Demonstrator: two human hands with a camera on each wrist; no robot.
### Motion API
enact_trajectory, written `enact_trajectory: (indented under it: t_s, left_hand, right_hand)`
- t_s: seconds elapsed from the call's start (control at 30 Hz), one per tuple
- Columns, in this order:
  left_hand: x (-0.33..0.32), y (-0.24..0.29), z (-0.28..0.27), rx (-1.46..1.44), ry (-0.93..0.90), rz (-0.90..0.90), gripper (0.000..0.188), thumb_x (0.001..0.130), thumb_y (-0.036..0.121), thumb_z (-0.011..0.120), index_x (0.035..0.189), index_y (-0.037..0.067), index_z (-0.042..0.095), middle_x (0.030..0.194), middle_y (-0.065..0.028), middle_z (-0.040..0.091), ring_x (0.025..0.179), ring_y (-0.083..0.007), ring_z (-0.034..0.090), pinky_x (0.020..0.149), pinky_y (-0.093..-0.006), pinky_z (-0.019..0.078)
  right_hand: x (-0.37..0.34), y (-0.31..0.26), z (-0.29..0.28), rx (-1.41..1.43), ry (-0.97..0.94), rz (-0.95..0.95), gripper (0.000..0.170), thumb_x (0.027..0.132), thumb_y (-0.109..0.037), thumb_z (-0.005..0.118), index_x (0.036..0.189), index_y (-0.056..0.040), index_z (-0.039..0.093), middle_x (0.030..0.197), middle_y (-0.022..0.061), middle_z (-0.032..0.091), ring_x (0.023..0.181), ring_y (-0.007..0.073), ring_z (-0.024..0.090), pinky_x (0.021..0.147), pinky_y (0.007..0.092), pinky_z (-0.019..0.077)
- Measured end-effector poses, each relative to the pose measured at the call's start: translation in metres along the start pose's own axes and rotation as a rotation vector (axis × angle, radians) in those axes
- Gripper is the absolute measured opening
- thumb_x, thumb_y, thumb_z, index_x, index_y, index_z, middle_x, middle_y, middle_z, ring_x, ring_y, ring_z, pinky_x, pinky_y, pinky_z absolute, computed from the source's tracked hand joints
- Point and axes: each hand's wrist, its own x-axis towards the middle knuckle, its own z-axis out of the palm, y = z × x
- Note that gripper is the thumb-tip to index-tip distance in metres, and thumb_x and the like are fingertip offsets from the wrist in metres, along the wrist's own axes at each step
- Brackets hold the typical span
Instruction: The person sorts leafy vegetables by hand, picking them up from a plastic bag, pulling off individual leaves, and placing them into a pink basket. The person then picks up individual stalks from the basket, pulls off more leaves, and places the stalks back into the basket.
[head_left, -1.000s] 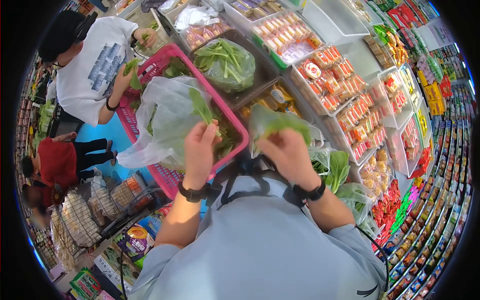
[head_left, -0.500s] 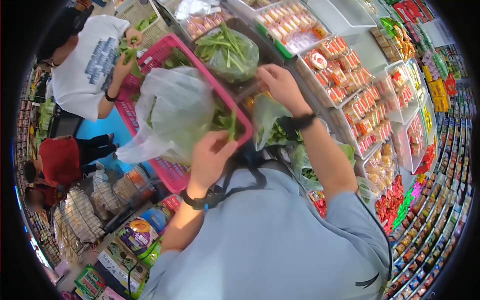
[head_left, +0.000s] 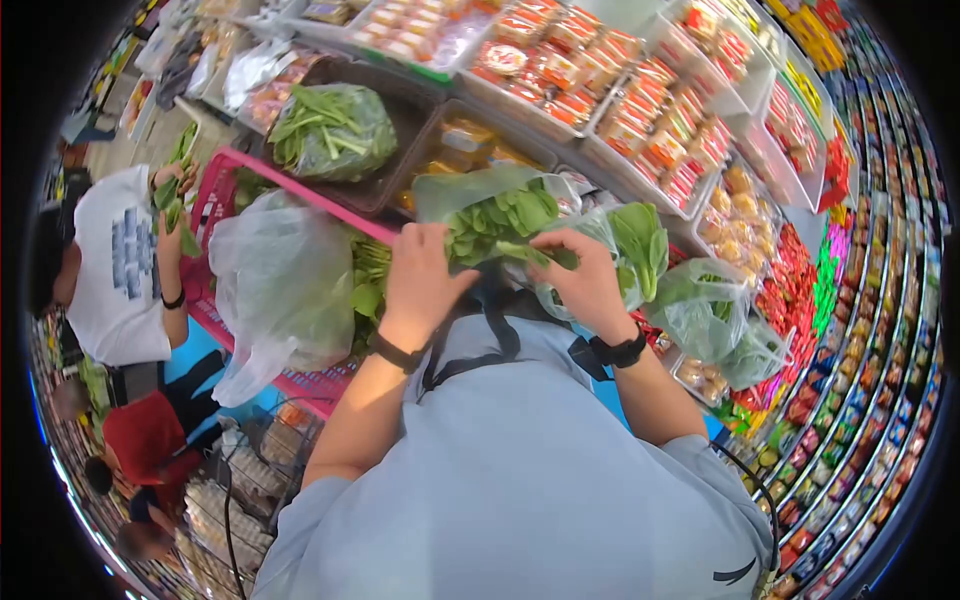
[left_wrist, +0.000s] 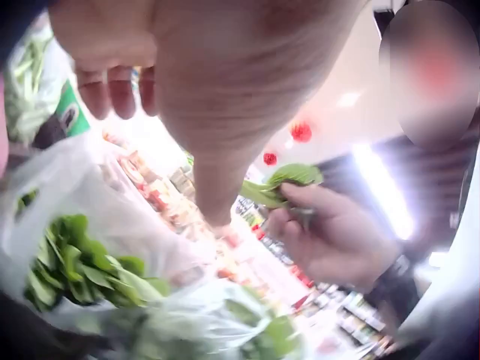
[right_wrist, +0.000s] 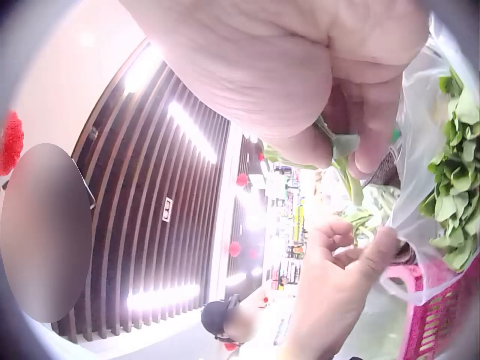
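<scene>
My right hand (head_left: 582,280) pinches a leafy green stalk (head_left: 520,251) between thumb and fingers, its stem end toward my left hand. In the left wrist view the leaf (left_wrist: 296,175) shows above the right thumb. My left hand (head_left: 422,280) is beside it with the thumb spread from the fingers and nothing seen between them. Just beyond both hands lies an open clear plastic bag (head_left: 440,190) with a bunch of leafy greens (head_left: 515,215) in it. Left of my left hand, a pink basket (head_left: 215,215) holds loose greens (head_left: 368,270) and a large whitish plastic bag (head_left: 280,260).
Another bag of greens (head_left: 335,130) lies in a dark bin beyond the basket. Bagged greens (head_left: 710,310) are at my right. Bins of packaged snacks (head_left: 560,60) line the far side. A person in a white shirt (head_left: 125,265) handles greens at the basket's left end.
The head view has turned, shifting the basket leftward. My right hand came back from beyond the open bag and now holds a stalk. My left hand has released its stalk and moved beside that bag.
</scene>
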Motion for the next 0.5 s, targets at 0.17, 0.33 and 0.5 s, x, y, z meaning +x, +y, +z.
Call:
enact_trajectory:
  t_s: [0.17,0.33,0.5]
  left_hand:
    - [0.015,-0.039,0.013,-0.017,-0.238,-0.396,0.044,0.094,0.014,0.071,0.134,0.005,0.054,0.107,-0.0274,0.072,0.091,-0.0441,0.072,0.081,-0.0506,0.0564]
    - [0.030,-0.057,0.030,-0.785,-0.022,-0.435,0.046,0.105,0.003,0.056,0.150,0.003,0.047,0.126,-0.0150,0.072,0.086,-0.0199,0.073,0.077,-0.0330,0.0579]
    - [0.031,-0.047,0.020,-1.204,-0.007,-0.510,0.060,0.108,0.002,0.047,0.166,0.007,0.030,0.154,-0.0163,0.057,0.092,-0.0168,0.070,0.083,-0.0322,0.0583]
  right_hand:
    - [0.028,0.040,0.023,-0.091,0.140,-0.126,0.027,0.087,-0.006,0.069,0.113,-0.0007,0.076,0.105,0.0174,0.078,0.097,0.0306,0.075,0.091,0.0389,0.0578]
    - [0.103,0.092,0.076,-0.147,0.086,-0.125,0.027,0.087,-0.012,0.071,0.111,-0.0032,0.079,0.107,0.0203,0.078,0.097,0.0357,0.074,0.091,0.0409,0.0575]
    - [0.147,0.109,0.109,-0.193,0.178,-0.140,0.026,0.087,-0.016,0.072,0.108,-0.0030,0.080,0.106,0.0222,0.077,0.097,0.0391,0.074,0.091,0.0437,0.0576]
